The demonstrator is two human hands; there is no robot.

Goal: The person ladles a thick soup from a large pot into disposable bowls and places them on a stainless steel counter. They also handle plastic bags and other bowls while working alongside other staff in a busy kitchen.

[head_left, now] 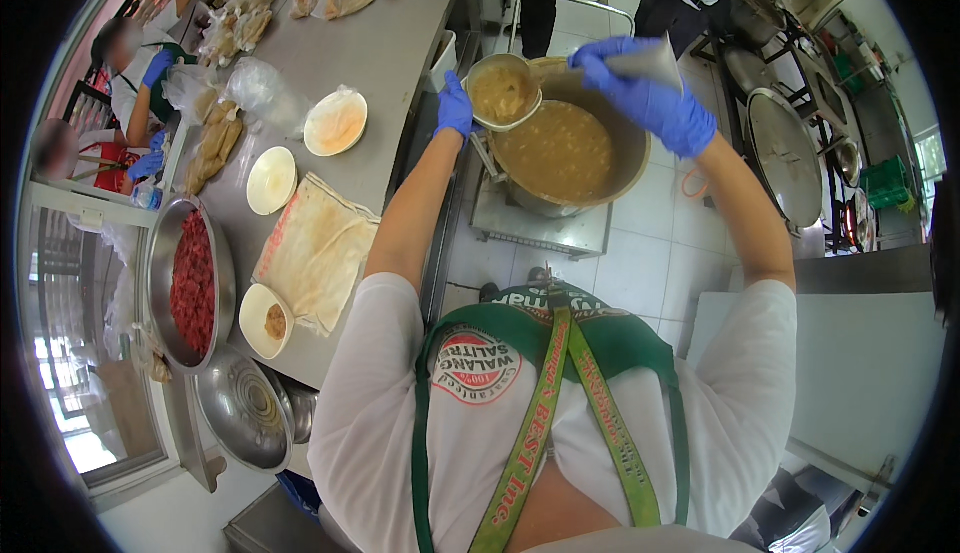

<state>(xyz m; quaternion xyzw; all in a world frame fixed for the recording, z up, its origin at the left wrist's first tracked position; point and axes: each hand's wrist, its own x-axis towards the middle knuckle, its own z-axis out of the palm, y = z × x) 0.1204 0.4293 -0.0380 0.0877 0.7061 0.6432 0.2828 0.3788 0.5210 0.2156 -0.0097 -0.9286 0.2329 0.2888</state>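
Gripping the side of a round bowl (508, 128) of chunky brown stew, the blue-gloved left hand (453, 106) holds it over the near-left rim of a deep metal pot (630, 175). The blue-gloved right hand (652, 98), above the pot's right side, has its fingers curled around a grey metal utensil (650, 61). More stew (555, 150) fills the pot, which rests on a low metal stand (540, 234).
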